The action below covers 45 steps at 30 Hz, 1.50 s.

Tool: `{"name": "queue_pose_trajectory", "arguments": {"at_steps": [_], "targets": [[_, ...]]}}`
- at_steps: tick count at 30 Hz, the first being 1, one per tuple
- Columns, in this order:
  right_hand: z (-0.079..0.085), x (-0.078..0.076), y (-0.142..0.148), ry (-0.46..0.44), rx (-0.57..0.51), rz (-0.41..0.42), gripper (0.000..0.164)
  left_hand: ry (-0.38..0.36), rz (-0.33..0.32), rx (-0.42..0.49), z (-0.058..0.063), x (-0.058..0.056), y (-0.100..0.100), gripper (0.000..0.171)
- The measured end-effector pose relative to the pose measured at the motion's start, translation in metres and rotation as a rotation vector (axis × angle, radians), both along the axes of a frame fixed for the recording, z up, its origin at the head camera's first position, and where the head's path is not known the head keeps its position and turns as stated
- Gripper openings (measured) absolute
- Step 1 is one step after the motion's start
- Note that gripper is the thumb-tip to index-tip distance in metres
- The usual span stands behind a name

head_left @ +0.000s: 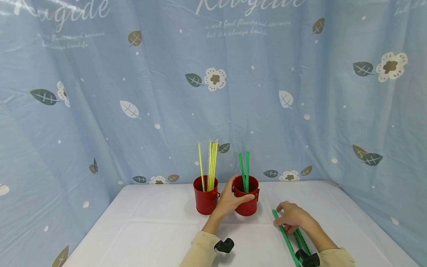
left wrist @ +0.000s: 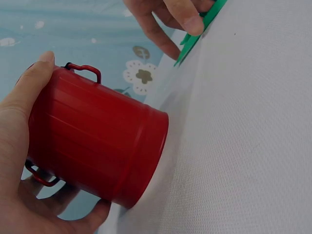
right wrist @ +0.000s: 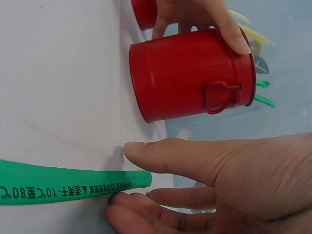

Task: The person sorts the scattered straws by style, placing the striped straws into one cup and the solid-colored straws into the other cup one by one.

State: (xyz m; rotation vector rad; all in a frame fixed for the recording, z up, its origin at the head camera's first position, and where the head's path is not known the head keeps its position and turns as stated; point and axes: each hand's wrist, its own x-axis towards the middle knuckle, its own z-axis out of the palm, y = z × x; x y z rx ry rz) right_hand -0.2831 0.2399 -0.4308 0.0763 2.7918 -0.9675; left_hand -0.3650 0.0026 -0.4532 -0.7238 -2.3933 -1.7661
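Observation:
My left hand (head_left: 230, 200) grips the right-hand red bucket (head_left: 247, 206), thumb near the rim and fingers around its side. Two green wrapped straws (head_left: 247, 167) stand in that bucket. My right hand (head_left: 291, 217) is low over the table at the far end of a green wrapped straw (right wrist: 73, 183) with dark print. In the right wrist view the thumb stays apart from this straw, and the other fingers are bent beside its end. More green straws (head_left: 301, 241) lie partly under the right hand and wrist.
Left of the held bucket stands another red bucket (head_left: 205, 202) holding several yellow straws (head_left: 212, 167) in clear wrappers. A white cloth covers the table (head_left: 160, 230). Behind it hangs a blue printed curtain (head_left: 166, 111).

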Motion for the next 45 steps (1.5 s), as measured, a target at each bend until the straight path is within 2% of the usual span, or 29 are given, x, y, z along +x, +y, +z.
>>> {"name": "queue_pose_trajectory", "arguments": {"at_steps": [10,29,45], "targets": [[-0.0023,-0.0019,-0.0052,0.010,0.044,0.005,0.054,-0.015,0.011,-0.011,-0.0003,-0.0004,0.0004,0.093],[-0.0028,-0.0011,-0.0100,0.006,0.047,0.012,0.045,-0.009,0.013,-0.013,0.0008,0.0025,-0.0002,0.092],[-0.0023,-0.0022,-0.0058,0.042,-0.016,0.013,0.033,-0.014,0.006,-0.004,0.0021,0.0032,-0.0001,0.091]]}}
